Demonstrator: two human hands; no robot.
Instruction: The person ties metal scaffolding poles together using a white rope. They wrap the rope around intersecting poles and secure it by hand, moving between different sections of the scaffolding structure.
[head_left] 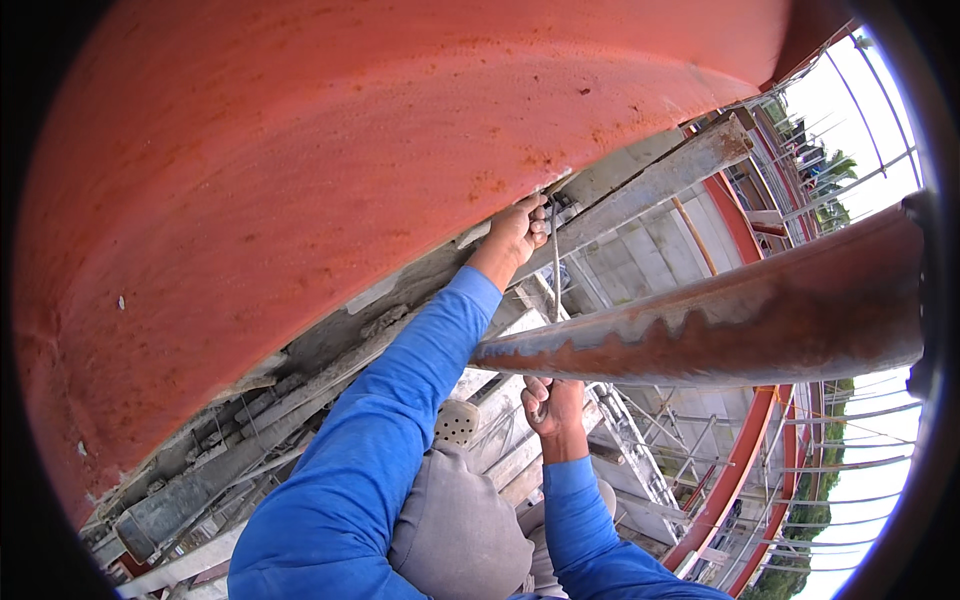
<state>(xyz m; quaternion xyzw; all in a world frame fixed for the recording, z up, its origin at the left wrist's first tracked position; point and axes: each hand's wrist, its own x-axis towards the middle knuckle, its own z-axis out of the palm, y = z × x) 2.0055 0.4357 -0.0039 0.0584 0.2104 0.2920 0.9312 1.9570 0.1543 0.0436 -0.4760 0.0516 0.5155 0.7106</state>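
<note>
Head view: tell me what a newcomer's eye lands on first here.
The huge red-painted steel surface fills the upper left, rust-spotted along its lower edge. Beneath it, the left hand reaches up to that edge at the top of a thin metal rod, while the right hand grips the rod lower down, partly behind a rusty pipe crossing from the right. Far below at lower right, scaffolding shows.

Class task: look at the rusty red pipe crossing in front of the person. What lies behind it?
Behind the rusty pipe a thin grey rod runs from the left hand down to the right hand. The pipe covers the rod's middle and the right fingertips.
</note>
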